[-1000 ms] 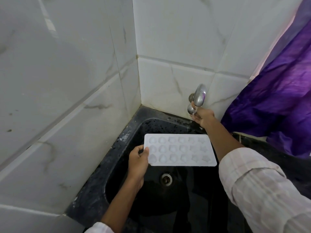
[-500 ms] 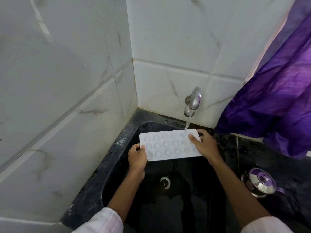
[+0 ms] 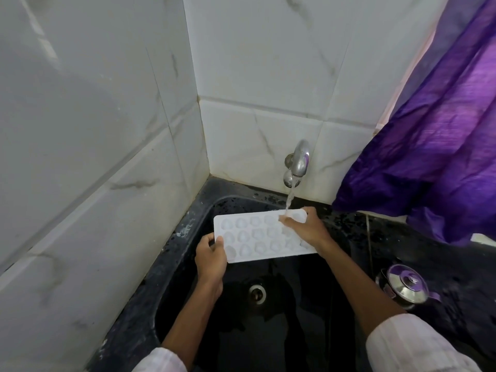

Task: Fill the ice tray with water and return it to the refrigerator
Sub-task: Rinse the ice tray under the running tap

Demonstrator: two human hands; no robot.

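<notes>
A white ice tray [image 3: 257, 236] with several shaped moulds is held level over the black sink [image 3: 271, 312]. My left hand [image 3: 210, 257] grips its near left corner. My right hand [image 3: 304, 226] lies over its right end, fingers on top of the tray. A metal tap [image 3: 298, 159] on the tiled back wall is running, and the stream of water [image 3: 290, 196] lands on the tray's far right edge next to my right fingers.
White marble-look tiles close the corner to the left and behind. A purple curtain [image 3: 442, 146] hangs at the right. On the wet black counter right of the sink stands a steel pot with a lid [image 3: 406, 287]. The drain [image 3: 257, 292] lies below the tray.
My right hand left the tap and came down onto the tray's right end. Water now runs from the tap onto the tray, which has moved back under the spout.
</notes>
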